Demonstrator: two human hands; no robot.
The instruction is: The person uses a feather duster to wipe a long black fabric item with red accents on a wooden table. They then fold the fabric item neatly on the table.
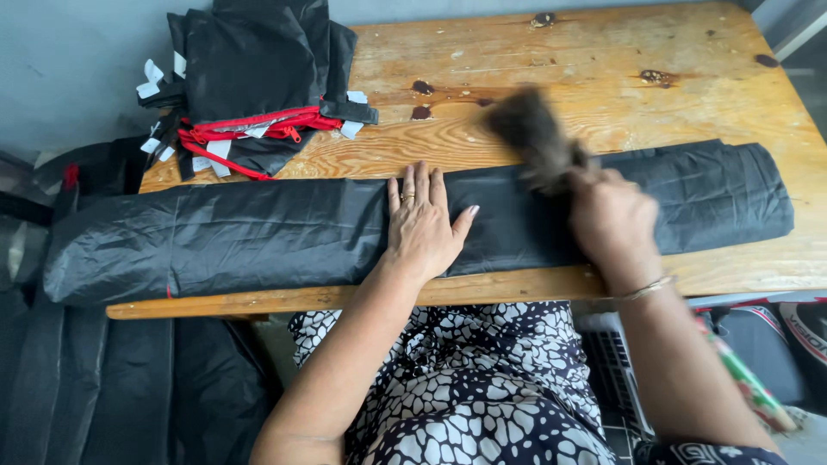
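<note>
Black folded fabric (258,232) — left hand (422,226) flat on it

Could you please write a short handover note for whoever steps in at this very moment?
Left hand: flat, palm down, pressing the black fabric roll.
Right hand: gripping a dark brush, blurred, over the roll.
The roll lies along the table's near edge, left end overhanging.
Stack of black pieces with red zippers sits at the far left corner.
Done and left: cannot tell how much of the roll is brushed.

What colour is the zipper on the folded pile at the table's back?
The zipper is red, seen in the head view.
</note>
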